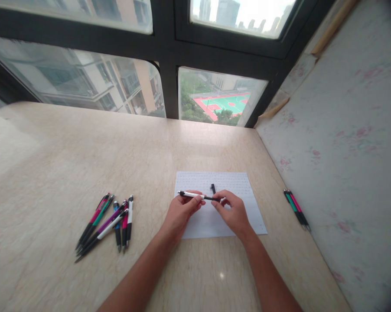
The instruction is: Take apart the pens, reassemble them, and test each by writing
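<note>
Between my two hands a white and black pen [193, 195] lies nearly level above a sheet of paper [211, 225]. My left hand [183, 210] is closed around its white barrel, thumb on top. The fingers of my right hand [230, 209] pinch its dark end at the right. Just behind the pen, on the paper, rests a small black piece [213, 188], partly hidden by my right fingers; it looks like a pen cap or clip. Lines of faint writing or print cover the upper part of the sheet.
Left of my arms lies a loose pile of several pens [106, 223] in pink, green, purple, blue and white. Two more pens [296, 210] lie at the right, against the flowered wall [351, 143]. A dark window frame [171, 82] bounds the back of the marble-patterned surface [143, 151].
</note>
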Demonstrator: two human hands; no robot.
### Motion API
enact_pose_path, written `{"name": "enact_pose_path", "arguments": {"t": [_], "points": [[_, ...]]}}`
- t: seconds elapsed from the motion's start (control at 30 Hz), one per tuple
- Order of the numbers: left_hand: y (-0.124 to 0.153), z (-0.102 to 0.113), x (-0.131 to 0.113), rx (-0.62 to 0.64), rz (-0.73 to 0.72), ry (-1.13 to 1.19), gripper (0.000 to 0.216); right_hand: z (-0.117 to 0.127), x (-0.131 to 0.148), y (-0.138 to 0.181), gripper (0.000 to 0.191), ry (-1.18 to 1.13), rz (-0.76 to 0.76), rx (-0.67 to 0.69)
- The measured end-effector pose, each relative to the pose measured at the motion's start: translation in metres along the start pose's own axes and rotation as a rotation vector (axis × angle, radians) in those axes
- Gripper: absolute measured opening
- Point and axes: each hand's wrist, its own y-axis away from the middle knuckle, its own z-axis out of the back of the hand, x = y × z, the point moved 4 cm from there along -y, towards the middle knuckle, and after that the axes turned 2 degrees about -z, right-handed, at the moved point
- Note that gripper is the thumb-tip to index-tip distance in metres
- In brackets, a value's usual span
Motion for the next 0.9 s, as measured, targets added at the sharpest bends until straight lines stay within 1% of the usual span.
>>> {"name": "enact_pose_path", "arguments": {"t": [0.07,0.13,0.2,0.23,0.33,0.4,0.47,0.57,0.6,0.7,0.8,0.9], "points": [[0.001,-0.001,0.0,0.009,0.005,-0.005,0.029,-0.001,-0.001,0.0,0.021,-0.042,-0.015,0.011],[0.001,-0.003,0.0,0.016,0.011,-0.022,0.03,-0.004,-0.002,0.001,0.02,-0.039,-0.033,0.061],[0.002,-0.003,-0.001,0.009,0.006,-0.035,0.032,-0.005,-0.002,0.001,0.028,-0.002,-0.02,0.097],[0.002,-0.003,-0.001,-0.001,0.001,-0.036,0.033,-0.005,-0.001,0.001,0.028,0.014,-0.006,0.095],[0.001,-0.002,0.0,-0.025,-0.011,-0.024,0.033,-0.002,0.0,0.001,0.011,0.01,0.029,0.037],[0.001,-0.002,0.001,-0.011,-0.004,-0.024,0.031,-0.001,0.0,0.001,0.018,-0.015,0.019,0.021],[0.001,-0.003,0.002,0.004,0.008,-0.031,0.03,-0.001,0.001,0.002,0.017,0.001,0.021,0.046],[0.001,-0.002,0.002,-0.002,0.01,-0.039,0.03,-0.002,0.006,0.001,0.023,0.076,0.085,0.086],[0.001,-0.002,0.001,-0.007,0.005,-0.037,0.03,-0.001,0.008,0.001,0.02,0.088,0.111,0.077],[0.001,-0.002,-0.002,-0.014,0.0,-0.027,0.029,0.002,0.013,0.0,0.005,0.07,0.167,0.005],[0.001,-0.002,-0.004,-0.024,0.004,-0.012,0.029,0.003,0.014,0.0,0.007,0.067,0.192,-0.038],[0.002,-0.002,-0.005,-0.032,0.003,0.001,0.03,0.002,0.012,0.001,0.012,0.096,0.188,-0.01]]}}
